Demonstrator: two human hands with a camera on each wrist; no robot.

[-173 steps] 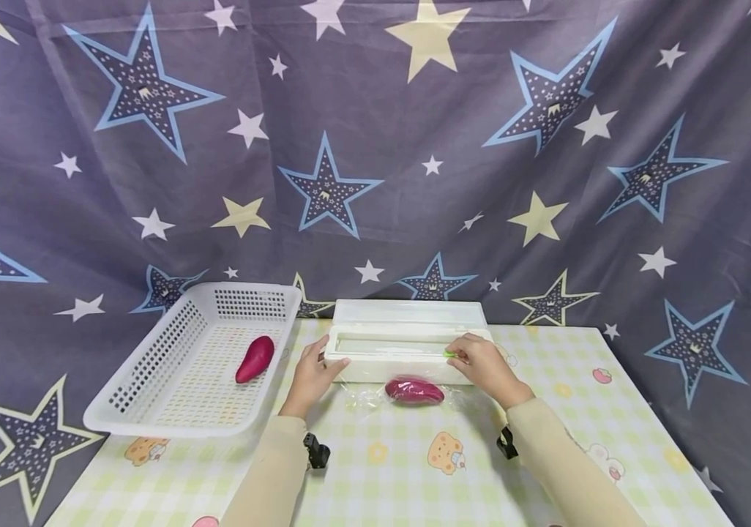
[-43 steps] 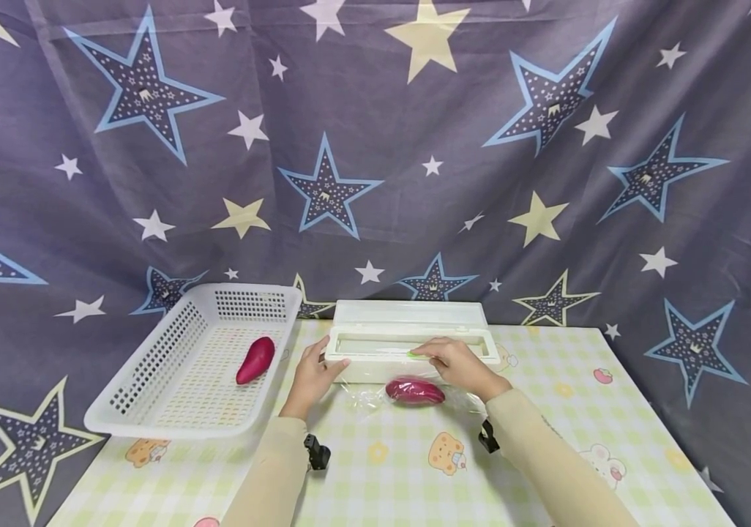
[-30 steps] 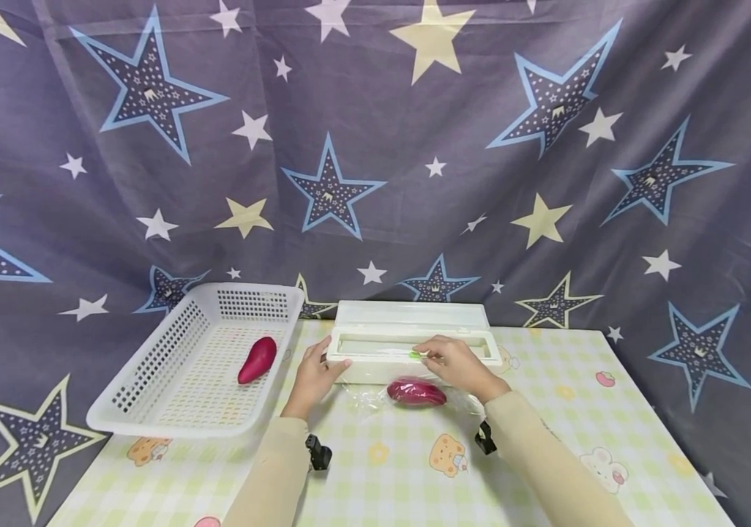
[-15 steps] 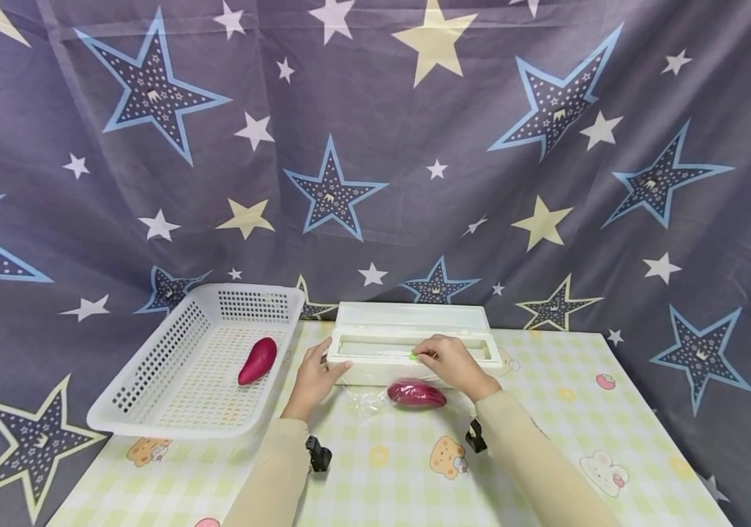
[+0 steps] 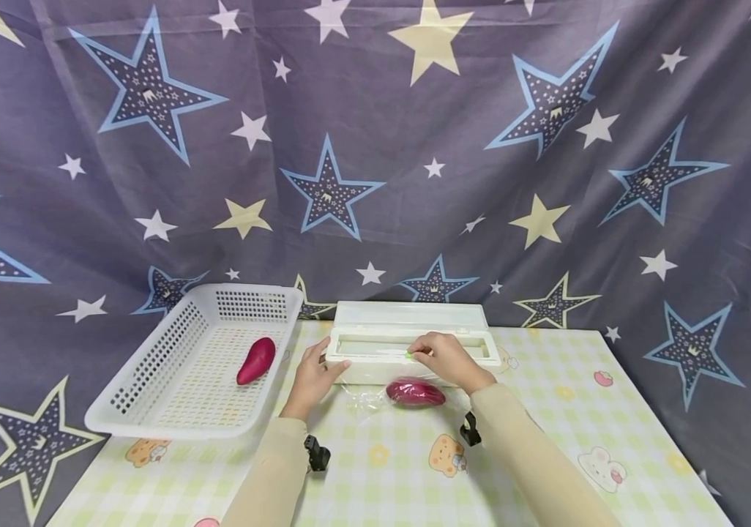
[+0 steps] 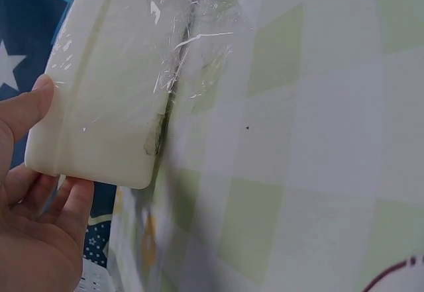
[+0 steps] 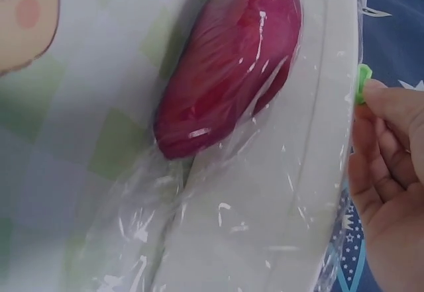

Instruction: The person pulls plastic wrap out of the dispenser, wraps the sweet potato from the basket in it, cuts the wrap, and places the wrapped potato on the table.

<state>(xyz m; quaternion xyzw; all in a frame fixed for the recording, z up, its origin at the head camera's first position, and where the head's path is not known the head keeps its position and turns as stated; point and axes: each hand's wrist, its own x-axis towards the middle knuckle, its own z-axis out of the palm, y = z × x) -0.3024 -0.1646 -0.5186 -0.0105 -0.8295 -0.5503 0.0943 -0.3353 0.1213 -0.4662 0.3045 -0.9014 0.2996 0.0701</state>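
A long white box (image 5: 375, 372) stands at the back of the table with its lid (image 5: 408, 315) raised. My left hand (image 5: 312, 379) grips the box's left end, thumb on the front face (image 6: 93, 126), fingers round the end. My right hand (image 5: 449, 360) pinches a small green tab (image 5: 408, 355) at the box's front top edge; the tab (image 7: 363, 84) also shows in the right wrist view. Before the box lies a dark red, elongated object (image 5: 415, 392) under clear film (image 5: 365, 399) that runs up over the box front. The red object (image 7: 232, 67) touches neither hand.
To the left stands a white perforated basket (image 5: 171, 424) holding another dark red object (image 5: 256, 361). A checked cloth (image 5: 375, 490) covers the table, and a star-patterned curtain (image 5: 375, 95) hangs right behind the box and basket.
My right hand has slid leftward along the box's front edge with the green tab, only slightly in the last half second. My left hand, the box and both red objects stay put.
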